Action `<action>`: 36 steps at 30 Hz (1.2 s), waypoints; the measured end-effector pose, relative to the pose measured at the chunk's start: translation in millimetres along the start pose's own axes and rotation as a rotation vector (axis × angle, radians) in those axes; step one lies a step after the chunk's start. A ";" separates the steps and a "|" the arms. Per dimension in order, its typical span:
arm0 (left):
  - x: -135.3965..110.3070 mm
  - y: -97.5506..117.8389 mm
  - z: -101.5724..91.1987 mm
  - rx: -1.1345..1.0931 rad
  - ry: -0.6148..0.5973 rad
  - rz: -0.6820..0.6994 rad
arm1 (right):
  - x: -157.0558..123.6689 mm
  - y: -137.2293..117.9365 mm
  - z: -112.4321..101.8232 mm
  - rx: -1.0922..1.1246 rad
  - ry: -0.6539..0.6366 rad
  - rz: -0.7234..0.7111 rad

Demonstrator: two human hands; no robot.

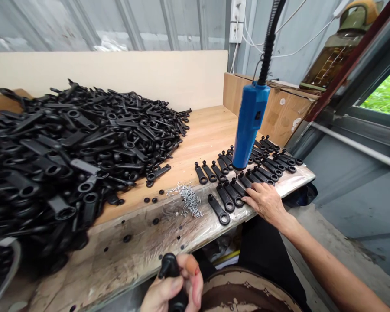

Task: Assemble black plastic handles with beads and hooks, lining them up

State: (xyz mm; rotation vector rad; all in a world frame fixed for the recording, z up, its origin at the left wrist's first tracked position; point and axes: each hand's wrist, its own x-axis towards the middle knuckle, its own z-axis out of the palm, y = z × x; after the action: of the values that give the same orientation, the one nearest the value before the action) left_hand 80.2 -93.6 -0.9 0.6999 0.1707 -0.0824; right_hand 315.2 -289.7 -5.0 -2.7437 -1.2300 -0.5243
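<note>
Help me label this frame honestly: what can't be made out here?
All in the head view:
- Held black part: partly covered by the left hand, lower end cut off by the bottom edge.
- Whatever lies under the right hand: covered by it.
- Small metal pieces: too small to tell whether threaded.
- Black pile: inner pieces buried under outer ones.

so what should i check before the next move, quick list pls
1. Left hand has a secure-looking grip: ok, closed around a black part.
2. Held part undamaged: cannot tell, fingers cover some of it.
3. Right hand at the near row: ok.
4. Silver pieces contained: not ok, loose heap with strays.
5. Blue tool clear of left hand: ok, hanging above the rows.
</note>
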 end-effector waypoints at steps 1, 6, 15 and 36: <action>1.0 6.5 -0.8 0.010 0.041 0.035 | 0.0 -5.3 -1.9 0.028 0.032 -0.016; 21.2 59.5 -2.8 0.164 0.246 0.268 | 5.9 -52.1 -5.4 0.237 0.020 -0.333; 57.7 147.9 -27.5 0.155 0.454 0.623 | 22.9 -76.6 23.6 0.191 -0.007 -0.365; 71.6 116.7 -71.8 0.280 0.408 0.510 | 111.3 -211.7 16.9 0.323 -0.395 -0.527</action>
State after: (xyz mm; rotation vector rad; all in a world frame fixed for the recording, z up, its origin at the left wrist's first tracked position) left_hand 156.8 40.5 5.9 1.0170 0.3706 0.5369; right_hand 232.1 -65.0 5.2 -2.3006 -1.9442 0.1964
